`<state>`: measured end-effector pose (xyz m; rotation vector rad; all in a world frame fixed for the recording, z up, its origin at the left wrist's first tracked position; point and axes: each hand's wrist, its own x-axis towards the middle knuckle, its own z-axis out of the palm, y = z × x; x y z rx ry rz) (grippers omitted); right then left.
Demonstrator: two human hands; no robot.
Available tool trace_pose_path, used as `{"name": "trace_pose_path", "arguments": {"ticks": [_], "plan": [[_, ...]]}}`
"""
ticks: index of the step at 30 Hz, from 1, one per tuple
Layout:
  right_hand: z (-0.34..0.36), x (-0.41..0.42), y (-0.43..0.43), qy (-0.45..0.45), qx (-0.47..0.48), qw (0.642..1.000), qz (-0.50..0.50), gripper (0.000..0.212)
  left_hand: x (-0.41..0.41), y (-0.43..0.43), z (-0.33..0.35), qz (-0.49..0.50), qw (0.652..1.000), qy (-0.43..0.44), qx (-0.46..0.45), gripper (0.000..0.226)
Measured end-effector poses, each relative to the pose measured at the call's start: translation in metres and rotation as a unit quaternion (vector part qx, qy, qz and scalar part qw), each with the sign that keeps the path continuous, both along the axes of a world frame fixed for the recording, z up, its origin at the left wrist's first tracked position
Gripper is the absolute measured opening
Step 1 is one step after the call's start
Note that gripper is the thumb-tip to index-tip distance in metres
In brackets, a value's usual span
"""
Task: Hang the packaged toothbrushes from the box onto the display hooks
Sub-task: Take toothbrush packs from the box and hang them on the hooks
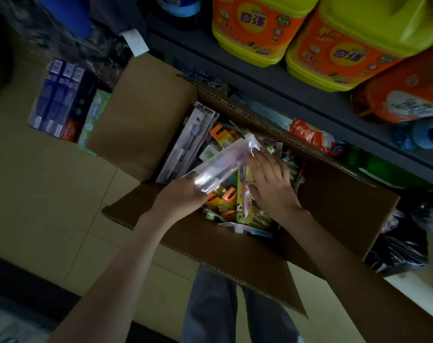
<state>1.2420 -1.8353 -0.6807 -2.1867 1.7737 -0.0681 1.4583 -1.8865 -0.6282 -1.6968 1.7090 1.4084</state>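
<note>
**Toothbrush pack** (220, 167): long and flat, a clear glossy blister on pale card. It lay slantwise just above the open box (235, 246), with its near end in your left hand (183, 194). That hand came in over the near flap, its fingers curled round the end of the pack and clamped on it.

**Right hand** (269, 179): back upward, fingers straight and slightly spread, gripping nothing. Its fingertips touched the far half of the pack, and its palm hovered over the pile.

**Pile in the box**: loose carded toothbrushes, jumbled together.
- A tall grey pack (188, 142) leaned against the left wall.
- Orange packs (222, 137) lay beyond the held one.
- A yellow-green card with a pink brush (245, 201) lay beside your right thumb.

**Box**: brown corrugated cardboard with a ragged fluted edge. Its flaps were folded outward, and it stood on a beige tiled floor (49, 181).

**Surroundings**
- Blue-and-white toothpaste cartons (59, 100) were stacked on the floor just past the left flap.
- A dark shelf (260, 80) ran behind the box.
- The shelf carried yellow plastic jugs (250, 28) with orange labels and a soft orange pouch (403, 95).
- A crumpled black plastic bag (398, 243) lay by the right flap.
- Your denim legs (210, 305) showed below the near flap.
</note>
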Motion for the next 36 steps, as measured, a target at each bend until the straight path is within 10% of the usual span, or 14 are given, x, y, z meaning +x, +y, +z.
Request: {"name": "trace_pose_path", "arguments": {"ticks": [8, 13, 19, 36], "plan": [[-0.027, 0.063, -0.043, 0.020, 0.060, 0.996, 0.057, 0.097, 0.064, 0.011, 0.005, 0.322, 0.946, -0.024, -0.040, 0.017], [-0.048, 0.091, -0.077, 0.109, 0.262, 0.955, 0.090, 0.076, 0.079, 0.021, -0.012, 0.385, 0.923, -0.005, -0.015, 0.025], [-0.008, 0.089, -0.066, 0.179, 0.189, 0.961, 0.091, 0.058, 0.077, 0.022, -0.003, 0.410, 0.912, 0.025, 0.023, 0.027], [0.376, 0.011, -0.030, 0.134, -0.102, 0.952, 0.255, 0.027, 0.016, 0.004, 0.302, 0.090, 0.981, 0.173, 0.011, 0.029]]}}
